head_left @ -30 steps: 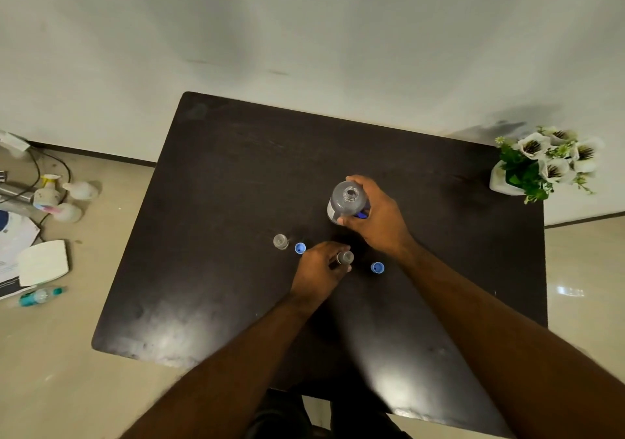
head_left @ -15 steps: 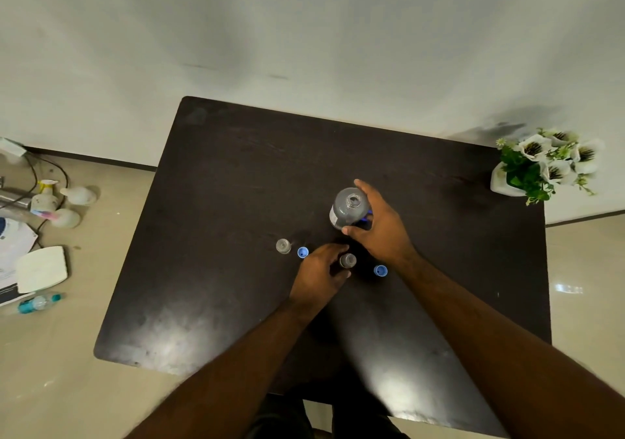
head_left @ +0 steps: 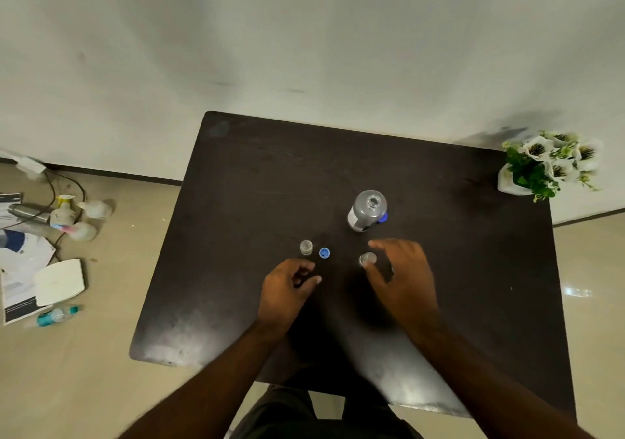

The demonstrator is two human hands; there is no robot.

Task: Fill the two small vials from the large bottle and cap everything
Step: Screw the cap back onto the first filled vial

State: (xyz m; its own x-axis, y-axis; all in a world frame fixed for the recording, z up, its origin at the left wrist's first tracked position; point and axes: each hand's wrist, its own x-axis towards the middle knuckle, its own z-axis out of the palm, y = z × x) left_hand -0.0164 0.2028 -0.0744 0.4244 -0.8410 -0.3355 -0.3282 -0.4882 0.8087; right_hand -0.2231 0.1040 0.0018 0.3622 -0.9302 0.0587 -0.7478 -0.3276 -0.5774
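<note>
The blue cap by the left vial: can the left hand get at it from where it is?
Probably yes. The blue cap lies bare on the table, just beyond the left hand, whose curled fingers seem to hold nothing. The left vial stands beside the cap, not between.

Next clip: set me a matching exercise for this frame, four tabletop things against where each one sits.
Things:
1. large bottle
2. loose blue cap
3. flower pot
4. left vial

Places:
A. far right corner of the table
B. just right of the left vial
C. farthest left of the four
D. uncapped, beyond the right hand

Pairs: 1-D, 2-B, 3-A, 4-C
</note>
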